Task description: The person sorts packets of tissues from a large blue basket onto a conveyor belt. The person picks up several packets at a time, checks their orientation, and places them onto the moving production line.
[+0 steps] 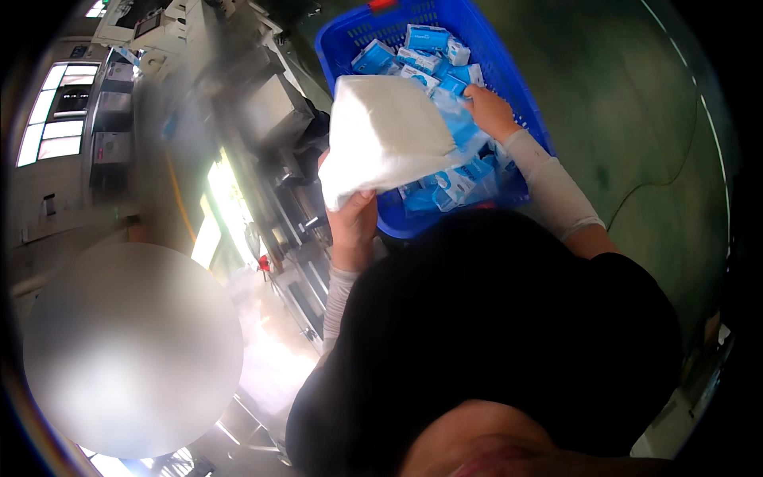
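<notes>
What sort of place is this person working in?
Probably a factory or packing floor. A blue plastic crate holds many small blue-and-white packets, grey metal machinery runs along the left, and the floor is painted green. The left hand holds a white bag; the right hand reaches into the crate.

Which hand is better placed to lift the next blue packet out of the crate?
Right. The right hand already rests among the blue packets in the blue crate; the left hand grips the white bag.
</notes>
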Demonstrator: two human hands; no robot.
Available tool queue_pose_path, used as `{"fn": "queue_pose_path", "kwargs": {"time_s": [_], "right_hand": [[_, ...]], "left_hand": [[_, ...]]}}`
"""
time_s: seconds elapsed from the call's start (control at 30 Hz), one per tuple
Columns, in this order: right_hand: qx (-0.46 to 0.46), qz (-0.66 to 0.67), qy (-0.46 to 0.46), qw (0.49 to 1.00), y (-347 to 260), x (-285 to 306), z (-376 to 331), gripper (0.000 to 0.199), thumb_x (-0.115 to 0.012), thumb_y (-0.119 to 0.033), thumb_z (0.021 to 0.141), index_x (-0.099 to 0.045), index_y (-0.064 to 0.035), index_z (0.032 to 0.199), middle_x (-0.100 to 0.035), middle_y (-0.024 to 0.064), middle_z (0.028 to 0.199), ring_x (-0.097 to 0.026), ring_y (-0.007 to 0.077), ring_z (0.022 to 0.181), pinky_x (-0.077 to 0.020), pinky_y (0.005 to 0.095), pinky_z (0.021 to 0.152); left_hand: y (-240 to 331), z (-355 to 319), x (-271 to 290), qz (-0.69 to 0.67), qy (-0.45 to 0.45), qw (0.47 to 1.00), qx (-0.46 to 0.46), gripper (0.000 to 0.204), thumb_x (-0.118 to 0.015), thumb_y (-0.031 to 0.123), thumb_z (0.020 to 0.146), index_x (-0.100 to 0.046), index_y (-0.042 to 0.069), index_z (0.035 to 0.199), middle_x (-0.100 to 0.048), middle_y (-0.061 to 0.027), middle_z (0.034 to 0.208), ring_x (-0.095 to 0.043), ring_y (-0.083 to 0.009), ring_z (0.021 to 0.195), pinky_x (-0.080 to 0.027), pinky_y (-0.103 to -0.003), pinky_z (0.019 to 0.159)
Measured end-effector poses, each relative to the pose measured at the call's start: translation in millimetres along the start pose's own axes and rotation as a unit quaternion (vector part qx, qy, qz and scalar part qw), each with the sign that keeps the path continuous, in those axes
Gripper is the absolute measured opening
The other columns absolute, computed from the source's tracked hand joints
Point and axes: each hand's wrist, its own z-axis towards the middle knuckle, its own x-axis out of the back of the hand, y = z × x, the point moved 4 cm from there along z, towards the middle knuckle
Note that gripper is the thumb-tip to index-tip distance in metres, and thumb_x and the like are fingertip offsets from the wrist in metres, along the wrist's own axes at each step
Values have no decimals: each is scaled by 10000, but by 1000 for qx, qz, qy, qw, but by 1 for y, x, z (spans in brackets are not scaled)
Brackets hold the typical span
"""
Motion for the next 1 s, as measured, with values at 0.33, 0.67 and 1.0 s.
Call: {"fn": "queue_pose_path", "kwargs": {"time_s": [0.33, 0.67, 1.0], "right_hand": [[-144, 247, -255, 924, -60, -42, -36, 944, -109, -760, 871, -433, -26, 1369, -609, 153, 1182, -574, 256, 1110, -447, 368, 940], [35, 19, -278, 960, -90, -95, -63, 760, -769, -120, 747, -385, -58, 1400, -583, 117, 1194, -552, 245, 1132, -424, 351, 984], [53, -28, -383, 922, -134, -125, -67, 643, -774, -145, 749, -456, -71, 1303, -576, 100, 1173, -562, 222, 1108, -427, 354, 982]], "left_hand": [[-18, -2, 25, 164, 100, 976, 103, 450, -719, 153, 822, -531, -55, 1174, -642, -122, 1072, -623, -172, 937, -484, -289, 840], [11, -53, 51, 238, 119, 964, 21, 538, -771, 135, 780, -484, -19, 1208, -591, -109, 1159, -570, -161, 1034, -449, -294, 897], [4, -88, 57, -146, 79, 983, 74, 1142, -298, 872, 716, -240, -4, 1447, -341, -136, 1468, -376, -277, 1331, -310, -415, 1090]]}}
